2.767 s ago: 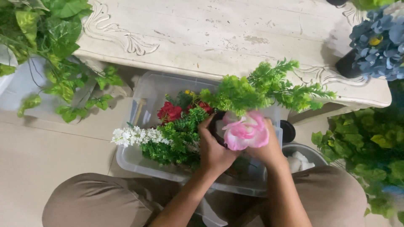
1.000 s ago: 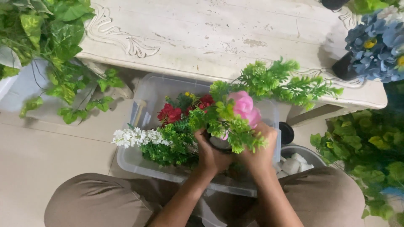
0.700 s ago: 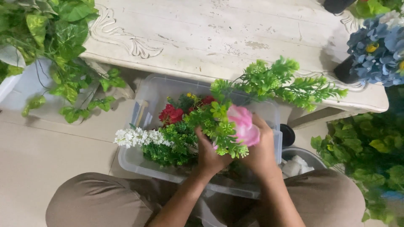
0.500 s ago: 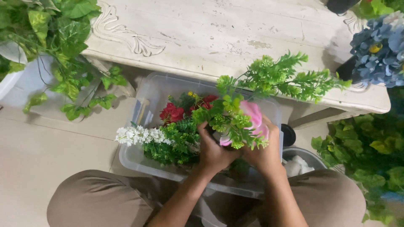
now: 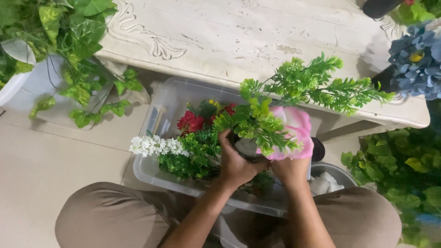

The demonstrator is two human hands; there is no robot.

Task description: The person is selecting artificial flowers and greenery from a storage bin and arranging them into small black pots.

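My left hand (image 5: pixel 236 163) grips a small dark pot (image 5: pixel 246 148) from its left side, over a clear plastic bin (image 5: pixel 167 103). My right hand (image 5: pixel 289 167) holds the same pot from below and the right, under a big pink artificial flower (image 5: pixel 296 133). Green plastic sprigs (image 5: pixel 312 87) stick up from the pot and spread to the right. Inside the bin lie red flowers (image 5: pixel 190 121), a white flower spike (image 5: pixel 154 145) and dark green foliage (image 5: pixel 193 154).
A worn white carved table (image 5: pixel 239 32) stands just beyond the bin. Leafy green vines (image 5: pixel 69 50) hang at the left, more green leaves (image 5: pixel 404 174) at the right, blue flowers (image 5: pixel 415 62) at the upper right. My knees frame the bin on a beige tile floor (image 5: pixel 50 156).
Both hands have turned the pot about: the pink flower swung from facing me to behind the green sprigs, then to the right side. The pot stays over the bin.
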